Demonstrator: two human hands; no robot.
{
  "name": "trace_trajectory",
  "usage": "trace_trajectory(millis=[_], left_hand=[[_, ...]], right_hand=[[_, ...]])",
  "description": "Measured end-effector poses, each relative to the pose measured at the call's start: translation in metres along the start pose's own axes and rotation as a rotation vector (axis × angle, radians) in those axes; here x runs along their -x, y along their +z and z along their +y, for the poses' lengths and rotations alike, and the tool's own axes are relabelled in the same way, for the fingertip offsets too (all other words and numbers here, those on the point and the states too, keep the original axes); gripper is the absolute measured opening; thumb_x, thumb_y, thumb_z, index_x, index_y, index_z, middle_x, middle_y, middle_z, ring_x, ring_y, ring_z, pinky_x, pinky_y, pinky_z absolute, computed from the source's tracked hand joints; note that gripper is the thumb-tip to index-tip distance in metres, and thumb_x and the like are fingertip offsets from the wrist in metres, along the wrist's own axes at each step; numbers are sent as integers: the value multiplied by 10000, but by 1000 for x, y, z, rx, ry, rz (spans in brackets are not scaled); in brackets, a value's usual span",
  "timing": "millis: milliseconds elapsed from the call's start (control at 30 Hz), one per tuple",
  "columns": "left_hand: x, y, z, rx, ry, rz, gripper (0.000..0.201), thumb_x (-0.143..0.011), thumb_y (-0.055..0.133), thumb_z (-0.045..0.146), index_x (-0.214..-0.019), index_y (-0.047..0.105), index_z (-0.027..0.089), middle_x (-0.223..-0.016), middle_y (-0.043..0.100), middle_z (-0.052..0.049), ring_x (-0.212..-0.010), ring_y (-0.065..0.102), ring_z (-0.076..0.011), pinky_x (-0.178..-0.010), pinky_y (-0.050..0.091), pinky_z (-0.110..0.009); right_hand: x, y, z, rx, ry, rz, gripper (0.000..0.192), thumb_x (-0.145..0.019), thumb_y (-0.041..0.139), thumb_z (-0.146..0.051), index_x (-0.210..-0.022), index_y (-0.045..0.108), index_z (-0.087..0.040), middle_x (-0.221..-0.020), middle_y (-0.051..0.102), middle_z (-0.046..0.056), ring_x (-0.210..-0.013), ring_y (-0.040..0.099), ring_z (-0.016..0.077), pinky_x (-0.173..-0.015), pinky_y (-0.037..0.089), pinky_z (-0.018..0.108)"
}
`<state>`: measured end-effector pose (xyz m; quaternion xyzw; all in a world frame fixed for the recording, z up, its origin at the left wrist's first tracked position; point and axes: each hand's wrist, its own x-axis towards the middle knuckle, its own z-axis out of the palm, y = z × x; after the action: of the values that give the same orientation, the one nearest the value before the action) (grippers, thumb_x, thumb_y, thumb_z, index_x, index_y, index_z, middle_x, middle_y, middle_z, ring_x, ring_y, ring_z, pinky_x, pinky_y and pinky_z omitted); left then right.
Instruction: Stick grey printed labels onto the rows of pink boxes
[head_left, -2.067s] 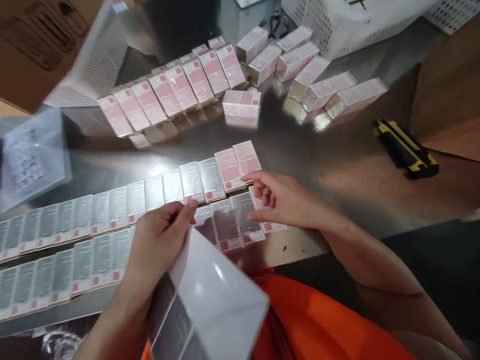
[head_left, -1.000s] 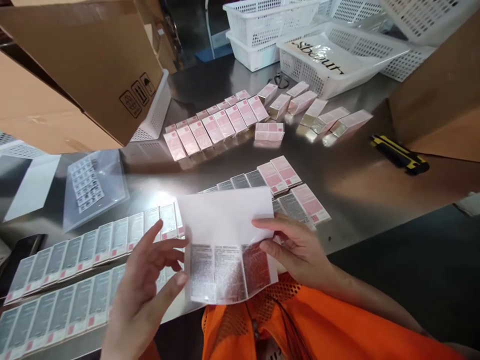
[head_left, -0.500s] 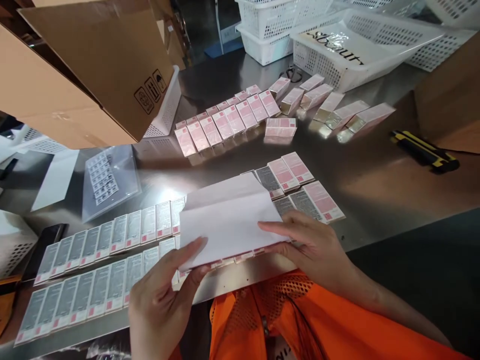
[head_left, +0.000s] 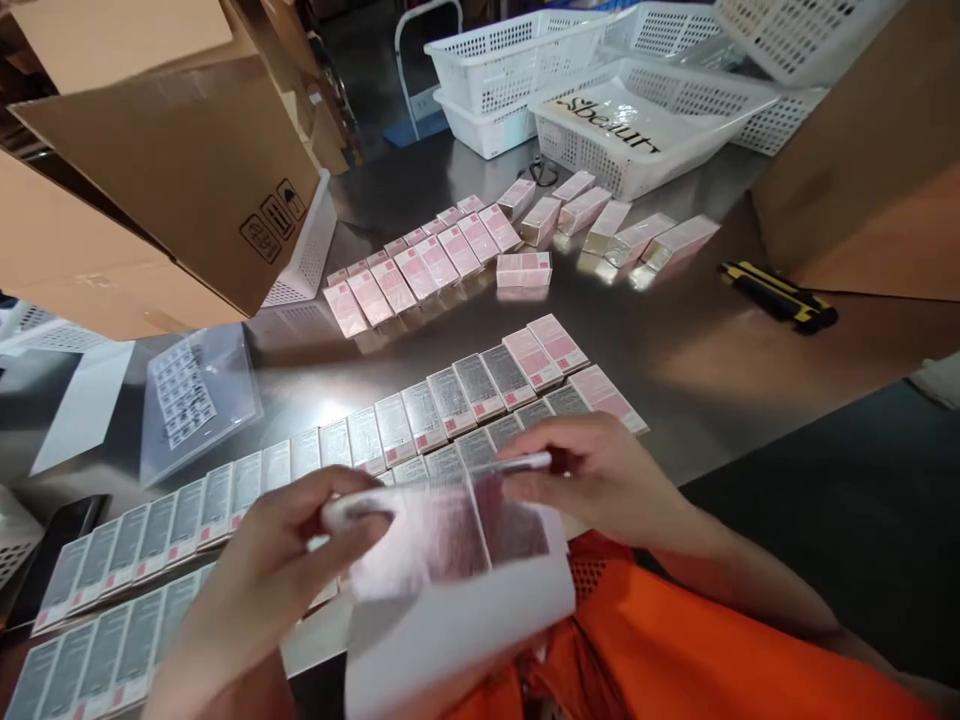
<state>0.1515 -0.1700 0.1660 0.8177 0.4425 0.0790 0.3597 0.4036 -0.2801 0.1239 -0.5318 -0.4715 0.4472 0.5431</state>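
Observation:
My left hand point(head_left: 274, 570) is closed, pinching the left end of a folded sheet of paper point(head_left: 457, 610). At its right end, my right hand point(head_left: 600, 480) grips the same sheet between thumb and fingers. Glossy pinkish panels show on its upper part, while a white flap curls down towards my body; motion blurs it somewhat. Beyond and under the hands run two slanting rows of small flat boxes point(head_left: 364, 440), mostly with grey printed faces. Pink-faced boxes point(head_left: 555, 343) end the rows on the right. My hands and the sheet hide part of the nearer row.
Upright pink boxes point(head_left: 420, 272) stand farther back, with loose ones point(head_left: 630, 238) to their right. A yellow-black utility knife point(head_left: 776, 295) lies at right. Cardboard boxes point(head_left: 172, 180) flank the table. White baskets point(head_left: 630, 165) stand behind; a label sheet point(head_left: 180, 390) lies left.
The sheet has tilted up from lying flat and white over the boxes; its pinkish panels now show and a flap hangs towards me. More boxes are uncovered. The view has shifted right.

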Motion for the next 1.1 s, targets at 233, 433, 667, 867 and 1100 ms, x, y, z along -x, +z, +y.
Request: trace_trajectory(millis=[233,433,667,867,1100], left_hand=[[-59,41,23,-157,272,-248,287,-896,568,406,-1146,657,296,-1109,714,3,-986,657,-183,-807,493,-280],[-77,64,45,-226,255,-215,119,-852,554,196,-794,654,226,-709,677,56,-651,587,-118,-595,374,-234],[-71,74,54,-334,225,-150,152,-840,545,195,-804,683,249,-691,692,59,-625,596,-131,-590,356,-249],[-67,80,59,-338,209,-101,177,-881,515,247,-811,678,250,-654,680,58,-588,601,-128,-586,367,-252],[-66,83,63,-248,162,-52,166,-844,540,201,-809,690,262,-616,643,72,-536,534,-100,-543,339,-223]], right_hand=[[-5,-4,45,253,39,55,122,-821,701,-274,-919,763,-238,-715,712,-22,-554,545,88,-505,409,201],[2,-10,48,279,-58,266,70,-776,742,-194,-845,745,-206,-733,716,-21,-599,601,94,-540,446,190],[8,-18,52,321,-239,276,52,-826,689,-178,-808,736,-190,-722,701,3,-647,629,103,-596,485,197],[7,-20,50,430,-317,327,60,-839,684,-183,-822,736,-206,-747,704,6,-701,650,124,-635,518,232],[6,-16,59,722,-675,612,193,-780,753,-127,-945,744,-229,-826,730,39,-779,664,179,-712,563,330]])
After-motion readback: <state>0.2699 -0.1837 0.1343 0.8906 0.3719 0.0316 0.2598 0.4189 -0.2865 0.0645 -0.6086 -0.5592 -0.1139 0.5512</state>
